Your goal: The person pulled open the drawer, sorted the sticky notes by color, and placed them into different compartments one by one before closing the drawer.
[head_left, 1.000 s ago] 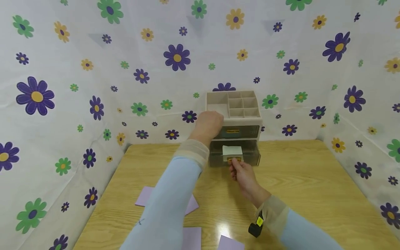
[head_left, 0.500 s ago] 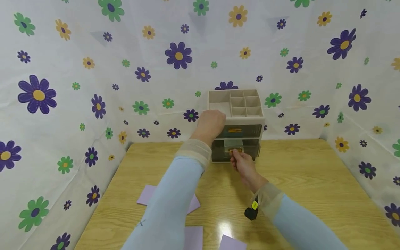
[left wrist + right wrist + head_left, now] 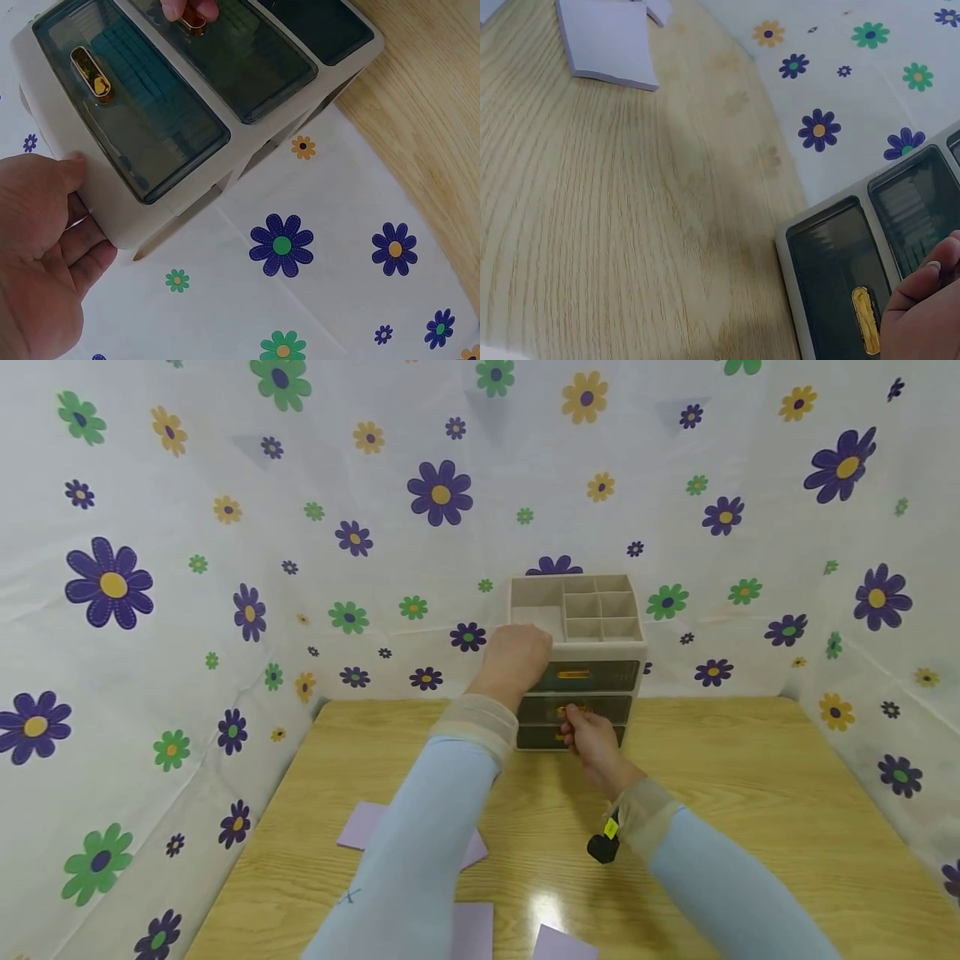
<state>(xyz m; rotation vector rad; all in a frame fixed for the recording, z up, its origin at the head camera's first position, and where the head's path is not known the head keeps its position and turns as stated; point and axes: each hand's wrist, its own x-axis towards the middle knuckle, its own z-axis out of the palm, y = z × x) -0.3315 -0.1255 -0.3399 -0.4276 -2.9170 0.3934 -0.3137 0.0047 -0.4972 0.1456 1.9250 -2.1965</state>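
A cream desktop drawer organizer (image 3: pixel 600 651) with dark see-through drawers stands at the back of the table. My left hand (image 3: pixel 516 658) grips its upper left corner; in the left wrist view the thumb lies on the front frame and the fingers go round the edge. At the middle drawer (image 3: pixel 611 708), my right hand (image 3: pixel 597 748) pinches the gold handle (image 3: pixel 193 24), which the fingers partly cover. All the drawers sit flush in the frame. The top drawer (image 3: pixel 131 90) has something teal and folded inside.
Several light purple paper pads (image 3: pixel 607 41) lie on the wooden table (image 3: pixel 720 793), nearer the body and to the left. Flower-printed white cloth (image 3: pixel 390 577) walls the table at the back and sides. Divided compartments (image 3: pixel 600 606) form the organizer's top.
The middle drawer, pulled out with a pale paper pad in it a second ago, has slid back in with my right hand on its handle. My left hand keeps its hold on the corner.
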